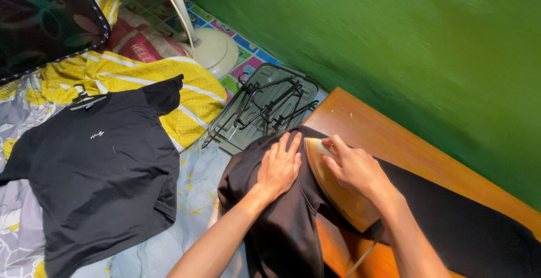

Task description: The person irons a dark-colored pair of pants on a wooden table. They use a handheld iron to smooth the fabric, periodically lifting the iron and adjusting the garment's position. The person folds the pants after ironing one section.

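Single head view, worn high, looking steeply down and forward. Close on left hand (279,168) and right hand (355,168) at centre; green wall (394,47) toward 1 o'clock, bedding (194,182) toward 9 o'clock.

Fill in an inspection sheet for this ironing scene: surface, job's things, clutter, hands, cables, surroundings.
Surface: wooden board, partly covered by dark garment.
Job's things: iron resting on the garment.
Clutter: black T-shirt laid flat; black hangers on a grey tray; yellow striped cloth.
Hands: left hand flat on the garment; right hand on the iron.
Cables: iron cord trailing down.
Surroundings: green wall; white fan base.
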